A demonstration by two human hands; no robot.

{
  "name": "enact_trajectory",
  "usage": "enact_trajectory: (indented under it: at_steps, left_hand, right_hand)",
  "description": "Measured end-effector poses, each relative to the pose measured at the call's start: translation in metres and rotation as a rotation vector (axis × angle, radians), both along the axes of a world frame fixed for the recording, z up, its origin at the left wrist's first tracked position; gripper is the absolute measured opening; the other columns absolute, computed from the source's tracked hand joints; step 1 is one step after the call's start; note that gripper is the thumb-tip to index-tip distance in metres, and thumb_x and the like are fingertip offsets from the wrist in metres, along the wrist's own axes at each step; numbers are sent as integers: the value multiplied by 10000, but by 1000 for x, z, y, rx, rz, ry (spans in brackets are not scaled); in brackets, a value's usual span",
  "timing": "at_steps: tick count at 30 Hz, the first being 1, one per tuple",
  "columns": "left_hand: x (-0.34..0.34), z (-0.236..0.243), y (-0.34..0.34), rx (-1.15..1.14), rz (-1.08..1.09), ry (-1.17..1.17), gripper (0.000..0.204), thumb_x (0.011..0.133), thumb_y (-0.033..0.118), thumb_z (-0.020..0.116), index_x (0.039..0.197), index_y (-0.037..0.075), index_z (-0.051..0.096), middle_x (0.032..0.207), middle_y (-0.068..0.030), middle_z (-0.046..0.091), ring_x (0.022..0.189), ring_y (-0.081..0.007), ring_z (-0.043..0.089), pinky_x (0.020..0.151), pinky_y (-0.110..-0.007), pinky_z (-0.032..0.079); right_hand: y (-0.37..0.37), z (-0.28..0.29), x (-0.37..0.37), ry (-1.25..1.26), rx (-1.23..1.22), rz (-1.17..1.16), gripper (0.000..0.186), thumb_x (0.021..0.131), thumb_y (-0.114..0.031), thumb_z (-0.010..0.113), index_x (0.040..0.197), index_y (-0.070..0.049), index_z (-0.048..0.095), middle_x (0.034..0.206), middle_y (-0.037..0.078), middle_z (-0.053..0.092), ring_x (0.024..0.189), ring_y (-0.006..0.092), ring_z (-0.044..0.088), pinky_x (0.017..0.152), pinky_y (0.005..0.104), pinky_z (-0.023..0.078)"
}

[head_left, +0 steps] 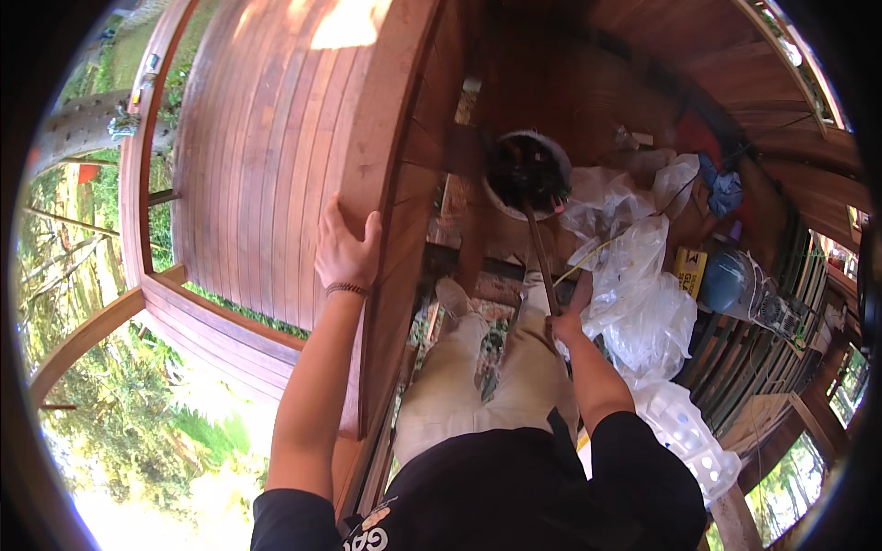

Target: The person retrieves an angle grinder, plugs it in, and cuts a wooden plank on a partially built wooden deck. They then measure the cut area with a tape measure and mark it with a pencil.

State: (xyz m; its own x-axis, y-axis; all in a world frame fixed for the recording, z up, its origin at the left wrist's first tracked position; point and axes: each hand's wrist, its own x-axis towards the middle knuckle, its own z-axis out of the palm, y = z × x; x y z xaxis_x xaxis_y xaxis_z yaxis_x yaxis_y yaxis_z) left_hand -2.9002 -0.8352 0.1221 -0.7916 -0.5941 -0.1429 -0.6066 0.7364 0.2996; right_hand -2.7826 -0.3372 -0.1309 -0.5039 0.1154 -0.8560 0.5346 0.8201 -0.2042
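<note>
My left hand (347, 246), with a dark bracelet at the wrist, rests on the edge of a reddish wooden beam (372, 138). Its thumb is spread apart from its fingers. On the other side, my right hand (569, 317) is closed around a long brown stick (540, 250), though its fingers are partly hidden. The stick slants away from me into a round, pale-rimmed bucket (562, 156). Dark contents fill the bucket, too dim to make out, with a small pinkish bit near the rim.
Crumpled clear plastic sheeting (643, 285) lies right of my right hand. Beyond it are a yellow box (689, 271), a blue rounded container (724, 280) and a blue cloth (721, 186). A white plastic crate (684, 441) is near my right elbow. Slatted wood (248, 165) spreads left.
</note>
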Motion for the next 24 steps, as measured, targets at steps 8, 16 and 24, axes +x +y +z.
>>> enact_trajectory:
  at_steps: [8,16,24]
  left_hand:
    - [-16,-14,-8,-26,-97,89,756,906,430,674,1507,37,437,1369,-264,589,1224,-463,587,1009,-520,488]
    - [-21,-17,-5,-116,-162,165,744,906,393,671,1495,-3,447,1412,-242,558,1299,-453,529,1124,-526,393]
    - [-42,-64,190,539,-436,8,638,795,192,825,1384,123,589,1444,-180,551,1204,-332,604,1021,-472,514]
  right_hand:
    - [57,40,-83,-60,-116,-247,145,909,-119,723,942,14,676,771,68,672,648,165,652,606,323,540]
    - [-61,129,-195,-139,-826,-467,158,935,-110,720,927,-15,594,771,49,647,737,150,664,721,306,537]
    - [-102,107,-223,-143,-1090,-536,213,976,-183,542,1004,10,626,987,77,670,884,177,661,889,341,490]
